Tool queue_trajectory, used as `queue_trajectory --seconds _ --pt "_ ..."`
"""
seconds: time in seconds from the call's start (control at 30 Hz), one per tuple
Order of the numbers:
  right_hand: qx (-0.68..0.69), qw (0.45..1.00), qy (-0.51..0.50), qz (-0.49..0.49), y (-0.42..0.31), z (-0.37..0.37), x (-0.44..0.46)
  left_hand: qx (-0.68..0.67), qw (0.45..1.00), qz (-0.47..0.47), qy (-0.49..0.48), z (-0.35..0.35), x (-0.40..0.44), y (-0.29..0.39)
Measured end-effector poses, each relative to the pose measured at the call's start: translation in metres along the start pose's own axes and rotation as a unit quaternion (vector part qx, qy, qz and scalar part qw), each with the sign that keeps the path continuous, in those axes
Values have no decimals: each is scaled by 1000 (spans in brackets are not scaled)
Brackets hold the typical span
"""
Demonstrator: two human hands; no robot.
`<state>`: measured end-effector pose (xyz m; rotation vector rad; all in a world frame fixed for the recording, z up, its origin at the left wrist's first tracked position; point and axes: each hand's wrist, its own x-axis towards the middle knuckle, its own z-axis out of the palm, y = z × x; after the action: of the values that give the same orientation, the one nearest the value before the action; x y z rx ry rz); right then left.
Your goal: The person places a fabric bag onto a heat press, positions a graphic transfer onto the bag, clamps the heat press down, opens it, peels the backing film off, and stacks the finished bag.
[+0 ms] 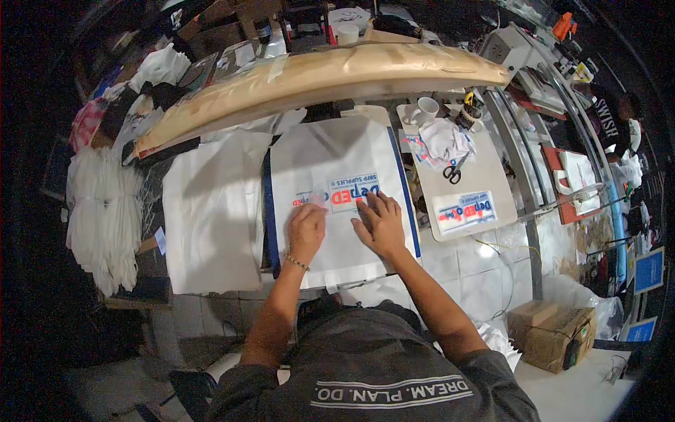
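A white fabric piece (330,151), which looks like a flat bag, lies on a board with blue edges in front of me. On it rests a printed film (354,192) with red and blue "DepED" and "SBFP SUPPLIES" lettering, upside down from my side. My left hand (306,228), a beaded bracelet at its wrist, has its fingers curled together at the left part of the film; the fingertips are slightly blurred. My right hand (381,224) lies with fingers spread, its fingertips touching the film's lower right edge and the fabric.
More white fabric (214,211) lies to the left, beside a hanging white bundle (105,218). A long padded beam (316,70) crosses behind. On the right board (481,172) are scissors (452,171), a mug (424,110), crumpled sheets and another print (464,212). A cardboard box (552,334) stands lower right.
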<state>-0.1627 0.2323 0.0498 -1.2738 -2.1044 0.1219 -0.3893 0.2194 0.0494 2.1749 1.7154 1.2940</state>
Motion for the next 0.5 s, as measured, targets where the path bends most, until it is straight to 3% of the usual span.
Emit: queue_trajectory --seconds 0.13,0.2,0.23,0.3,0.33,0.37,0.43,0.5 --pt "8 1000 -6 -2 0 1 0 -92 993 -6 -73 -5 3 8" --pt "10 1000 4 -8 0 0 -1 -46 988 -137 54 -7 12 24" --pt "9 1000 3 -6 0 -1 -2 -47 988 -138 52 -7 9 24" --pt "10 1000 6 -12 1 -1 0 -95 978 38 -184 -8 5 21" --pt "10 1000 6 -13 1 0 0 -90 988 35 -121 -6 5 19" --pt "9 1000 4 -10 0 0 1 -89 988 37 -121 -4 7 18" --pt "6 1000 5 2 0 0 0 -60 991 -110 41 2 10 17" --pt "19 1000 -3 -3 -1 -5 1 -59 996 -56 24 -4 8 25"
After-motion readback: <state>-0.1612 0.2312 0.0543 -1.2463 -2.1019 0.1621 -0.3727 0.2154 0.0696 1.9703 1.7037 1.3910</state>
